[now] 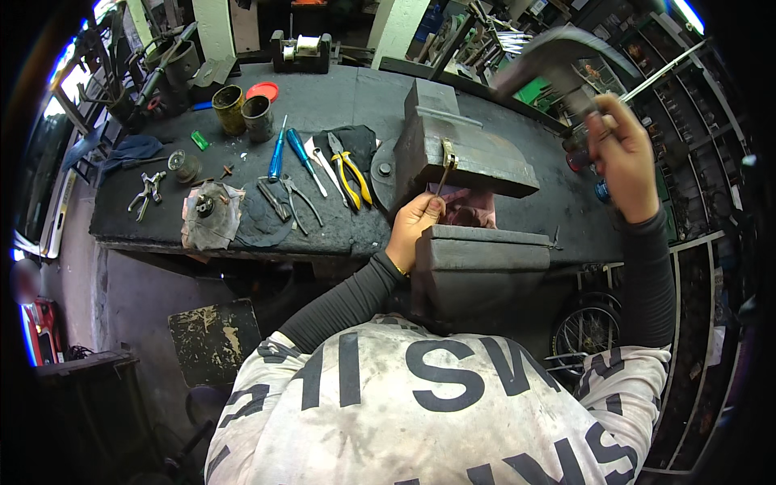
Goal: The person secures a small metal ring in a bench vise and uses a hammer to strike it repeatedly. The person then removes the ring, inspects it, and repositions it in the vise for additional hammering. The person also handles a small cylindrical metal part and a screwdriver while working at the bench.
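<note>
Entry, head view. Landmark throughout: the large bench vise (461, 162), grey cast metal, rough and blocky, fixed to the dark counter (339, 105).

I saw the left hand (416, 222) clenched around a thin brass-coloured rod (444, 166), pinching its lower end just in front of the vise's rear block. The rod stood nearly upright against that block, its top fitting level with the block's upper edge. The right hand (618, 158) was raised well to the right of and above the vise, closed on the handle of a hammer (558, 48); the head was motion-blurred, grey and curved.

Judgement on the step: a blow on the rod's top seemed in preparation. Doing it well would call for keeping the rod steady and plumb, fingers low and clear of the struck end, and a short square strike, since brass is soft and a thin rod bends easily.

Left of the vise lay yellow-handled pliers (353, 171), two blue-handled screwdrivers (291, 153), bare steel pliers and a dirty rag (212, 214). Further left, beyond them, stood two dull, tarnished metal tins (242, 113). Counter surface matte, black, gritty.
</note>
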Tool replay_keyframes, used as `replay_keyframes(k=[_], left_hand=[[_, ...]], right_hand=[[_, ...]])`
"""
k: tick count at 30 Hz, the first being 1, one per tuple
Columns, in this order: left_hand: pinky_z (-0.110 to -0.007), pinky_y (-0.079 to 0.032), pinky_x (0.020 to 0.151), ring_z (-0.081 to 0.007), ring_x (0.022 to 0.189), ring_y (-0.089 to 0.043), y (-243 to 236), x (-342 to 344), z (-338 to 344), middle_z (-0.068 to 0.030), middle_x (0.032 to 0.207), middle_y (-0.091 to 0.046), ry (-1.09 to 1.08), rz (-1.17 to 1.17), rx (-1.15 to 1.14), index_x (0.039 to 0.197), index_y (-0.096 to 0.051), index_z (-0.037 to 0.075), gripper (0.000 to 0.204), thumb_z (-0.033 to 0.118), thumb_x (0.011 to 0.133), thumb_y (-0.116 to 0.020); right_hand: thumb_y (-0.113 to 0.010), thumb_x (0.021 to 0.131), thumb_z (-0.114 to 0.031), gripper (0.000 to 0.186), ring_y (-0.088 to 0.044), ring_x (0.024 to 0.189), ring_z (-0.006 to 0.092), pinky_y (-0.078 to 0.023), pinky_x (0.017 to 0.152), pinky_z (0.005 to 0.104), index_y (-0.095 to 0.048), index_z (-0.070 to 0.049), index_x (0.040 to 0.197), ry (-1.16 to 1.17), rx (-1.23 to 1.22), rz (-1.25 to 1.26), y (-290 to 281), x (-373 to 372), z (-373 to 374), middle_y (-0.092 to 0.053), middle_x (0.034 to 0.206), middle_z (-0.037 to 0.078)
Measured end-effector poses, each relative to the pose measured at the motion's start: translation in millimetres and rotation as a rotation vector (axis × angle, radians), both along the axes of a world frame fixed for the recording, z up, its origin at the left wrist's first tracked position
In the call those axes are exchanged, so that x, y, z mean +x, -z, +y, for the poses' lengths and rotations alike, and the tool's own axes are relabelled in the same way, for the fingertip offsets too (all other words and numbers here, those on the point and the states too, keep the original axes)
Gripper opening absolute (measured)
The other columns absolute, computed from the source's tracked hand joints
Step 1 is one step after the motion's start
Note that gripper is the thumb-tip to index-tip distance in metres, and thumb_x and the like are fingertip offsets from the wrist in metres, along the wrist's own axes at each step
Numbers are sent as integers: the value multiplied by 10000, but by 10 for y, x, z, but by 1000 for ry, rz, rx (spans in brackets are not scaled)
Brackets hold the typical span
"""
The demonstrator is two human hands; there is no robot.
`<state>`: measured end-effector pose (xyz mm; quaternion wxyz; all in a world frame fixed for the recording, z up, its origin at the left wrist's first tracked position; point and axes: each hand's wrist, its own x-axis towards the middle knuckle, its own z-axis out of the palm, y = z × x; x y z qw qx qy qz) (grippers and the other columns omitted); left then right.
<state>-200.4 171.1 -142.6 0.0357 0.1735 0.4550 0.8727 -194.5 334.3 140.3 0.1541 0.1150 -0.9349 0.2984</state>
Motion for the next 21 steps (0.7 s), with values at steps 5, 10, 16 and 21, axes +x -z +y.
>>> replay_keyframes(k=[5,10,16,21], left_hand=[[-205,-352,608,-41,678,-386,41,-2,18,51,712,-440,67,-32,-13,788,-525,58,321,311,979,-479],[-204,-349,600,-36,672,-383,106,-41,10,56,706,-431,100,-1,41,782,-521,64,318,313,977,-485],[-204,-346,588,-35,667,-379,84,7,-10,55,697,-425,51,-29,-12,783,-515,56,330,325,973,-491],[-205,-340,583,-36,658,-369,-6,33,-27,55,691,-419,11,-13,-69,783,-508,54,325,314,976,-487]], right_hand=[[-496,963,-170,133,-380,527,27,-332,468,231,-539,-50,997,-77,-204,190,316,-47,3,-408,607,-52],[-579,902,-153,168,-514,616,155,-437,598,298,-546,-15,993,18,519,-24,319,-99,-22,-533,669,130],[-552,932,-191,172,-408,528,46,-331,495,225,-546,-42,1017,-22,-223,12,14,-128,17,-496,641,-22],[-541,923,-226,179,-586,616,307,-447,563,398,-536,-59,988,-116,400,171,466,-70,-74,-600,717,132]])
